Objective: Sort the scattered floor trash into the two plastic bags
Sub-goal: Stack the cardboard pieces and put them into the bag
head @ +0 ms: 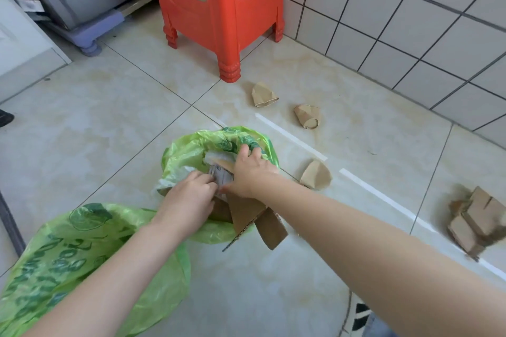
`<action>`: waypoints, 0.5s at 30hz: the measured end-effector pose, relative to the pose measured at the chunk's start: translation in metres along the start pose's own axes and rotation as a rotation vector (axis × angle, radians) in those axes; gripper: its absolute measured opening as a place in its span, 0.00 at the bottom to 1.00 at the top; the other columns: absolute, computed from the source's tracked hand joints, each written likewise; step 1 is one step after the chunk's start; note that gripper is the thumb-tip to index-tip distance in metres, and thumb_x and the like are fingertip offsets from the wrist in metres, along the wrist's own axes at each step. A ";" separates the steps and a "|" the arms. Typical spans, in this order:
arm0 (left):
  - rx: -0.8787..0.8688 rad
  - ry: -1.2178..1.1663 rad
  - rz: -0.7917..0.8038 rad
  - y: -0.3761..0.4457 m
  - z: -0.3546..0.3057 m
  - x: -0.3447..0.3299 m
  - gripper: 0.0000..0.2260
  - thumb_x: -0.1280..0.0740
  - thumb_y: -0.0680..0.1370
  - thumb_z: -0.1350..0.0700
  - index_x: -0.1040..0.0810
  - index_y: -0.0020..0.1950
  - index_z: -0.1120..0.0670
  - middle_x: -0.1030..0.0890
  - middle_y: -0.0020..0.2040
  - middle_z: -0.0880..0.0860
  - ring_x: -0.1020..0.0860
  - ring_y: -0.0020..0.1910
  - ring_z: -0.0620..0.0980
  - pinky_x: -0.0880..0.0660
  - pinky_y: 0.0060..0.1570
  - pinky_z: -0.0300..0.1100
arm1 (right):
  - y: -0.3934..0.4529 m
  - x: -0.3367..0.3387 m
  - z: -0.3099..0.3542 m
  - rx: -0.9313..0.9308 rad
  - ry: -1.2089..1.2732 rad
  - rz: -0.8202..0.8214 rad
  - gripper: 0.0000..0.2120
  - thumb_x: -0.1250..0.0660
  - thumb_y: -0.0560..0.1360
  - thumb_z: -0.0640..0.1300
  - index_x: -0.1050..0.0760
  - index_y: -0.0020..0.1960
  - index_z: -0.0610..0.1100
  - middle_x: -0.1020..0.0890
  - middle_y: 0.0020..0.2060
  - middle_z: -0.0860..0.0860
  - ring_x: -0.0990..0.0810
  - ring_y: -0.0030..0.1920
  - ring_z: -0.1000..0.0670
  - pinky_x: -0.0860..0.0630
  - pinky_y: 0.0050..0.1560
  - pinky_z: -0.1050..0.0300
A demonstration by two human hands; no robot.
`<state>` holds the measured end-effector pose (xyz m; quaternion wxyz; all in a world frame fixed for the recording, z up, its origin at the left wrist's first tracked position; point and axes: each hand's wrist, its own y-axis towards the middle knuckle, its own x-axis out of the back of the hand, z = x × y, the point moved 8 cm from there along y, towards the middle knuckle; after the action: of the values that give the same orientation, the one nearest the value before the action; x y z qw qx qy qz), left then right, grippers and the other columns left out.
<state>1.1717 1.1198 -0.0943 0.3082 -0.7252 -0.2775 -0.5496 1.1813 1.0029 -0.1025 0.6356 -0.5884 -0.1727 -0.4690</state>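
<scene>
A green plastic bag point(189, 150) lies open on the floor tiles at centre, with brown cardboard pieces point(254, 221) sticking out of its near side. My left hand point(189, 197) is at the bag's mouth, fingers curled on white printed packaging point(220, 174) inside. My right hand point(250, 169) reaches in from the right, fingers spread and pressing on the contents. A second green bag point(82, 260) lies flat at the lower left under my left forearm. Three crushed brown paper cups lie to the right: point(262, 96), point(308, 116), point(316, 175).
A red plastic stool point(221, 16) stands at the back. Torn cardboard scraps point(476, 219) lie at the far right. White tape lines point(290, 137) cross the floor. A tiled wall point(410, 22) runs along the right, and a grey appliance on a purple base point(90, 35) stands at the back left.
</scene>
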 end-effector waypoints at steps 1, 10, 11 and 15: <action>0.020 -0.024 -0.028 -0.002 -0.002 0.013 0.07 0.28 0.69 0.62 0.17 0.46 0.59 0.17 0.48 0.52 0.22 0.53 0.56 0.21 0.45 0.49 | -0.003 0.006 0.002 0.046 0.029 0.017 0.49 0.30 0.69 0.64 0.50 0.74 0.38 0.40 0.70 0.39 0.33 0.68 0.36 0.31 0.63 0.44; 0.181 -0.606 0.180 -0.024 -0.061 0.044 0.37 0.41 0.67 0.26 0.36 0.72 0.42 0.29 0.65 0.43 0.29 0.63 0.41 0.31 0.63 0.41 | -0.013 0.053 -0.036 0.062 0.185 0.145 0.22 0.44 0.79 0.59 0.27 0.49 0.40 0.24 0.48 0.45 0.24 0.51 0.42 0.22 0.39 0.54; 0.148 -0.535 0.255 -0.026 -0.073 0.033 0.42 0.39 0.65 0.25 0.43 0.75 0.41 0.36 0.72 0.42 0.34 0.68 0.42 0.35 0.67 0.42 | -0.017 0.044 -0.044 0.009 0.212 0.237 0.26 0.44 0.79 0.60 0.28 0.58 0.38 0.25 0.54 0.44 0.23 0.54 0.40 0.19 0.43 0.48; 0.127 -0.365 0.366 -0.031 -0.092 -0.003 0.51 0.32 0.65 0.31 0.59 0.77 0.42 0.54 0.78 0.40 0.44 0.76 0.46 0.39 0.71 0.45 | -0.041 0.010 -0.062 -0.140 0.426 0.491 0.27 0.42 0.79 0.57 0.37 0.70 0.40 0.28 0.65 0.40 0.18 0.50 0.37 0.20 0.46 0.36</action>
<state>1.0901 1.0709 -0.0736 0.3922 -0.8297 -0.2264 -0.3263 1.1331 0.9482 -0.0857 0.7097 -0.5434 0.1437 -0.4248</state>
